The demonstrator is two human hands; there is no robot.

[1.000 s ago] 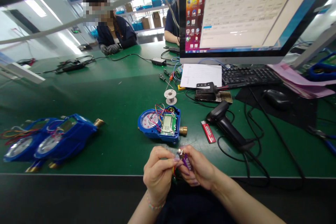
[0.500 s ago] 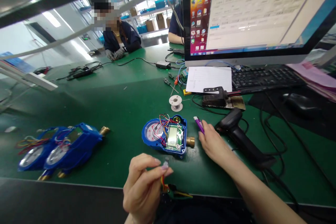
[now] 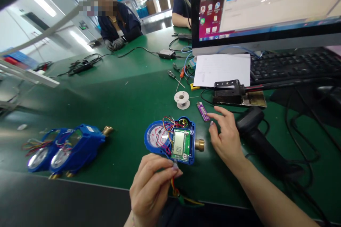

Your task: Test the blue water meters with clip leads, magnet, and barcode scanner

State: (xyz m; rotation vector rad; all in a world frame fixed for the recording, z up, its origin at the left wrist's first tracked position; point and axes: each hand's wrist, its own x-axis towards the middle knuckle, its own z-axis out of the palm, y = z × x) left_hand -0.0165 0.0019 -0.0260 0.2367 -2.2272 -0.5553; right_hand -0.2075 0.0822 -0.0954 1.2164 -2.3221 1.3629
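My left hand (image 3: 153, 186) pinches a small pin connector (image 3: 175, 164) with red and yellow wires (image 3: 173, 186) trailing below. Its pins are at the lower edge of the circuit board (image 3: 187, 138) in a blue water meter (image 3: 149, 144); whether they are seated I cannot tell. The meter lies open, with loose coloured wires over its round dial and digits on its small display (image 3: 178, 144). To the right of the brass fitting (image 3: 199, 144), my right hand (image 3: 226, 140) is open, fingers apart. A purple lighter (image 3: 203, 112) lies on the table by its fingertips.
Two more blue meters (image 3: 87, 142) lie at the left. Behind the lighter are a solder spool (image 3: 182, 100), screwdrivers (image 3: 181, 74) and a black holder (image 3: 226, 94). A barcode scanner (image 3: 266, 149), keyboard (image 3: 287, 65) and monitor (image 3: 255, 39) occupy the right. A person (image 3: 118, 25) sits across the table.
My right hand has let go of the lighter, which now lies on the table, and its fingers have spread. My left hand has brought the connector up to the board's edge. The display now shows digits.
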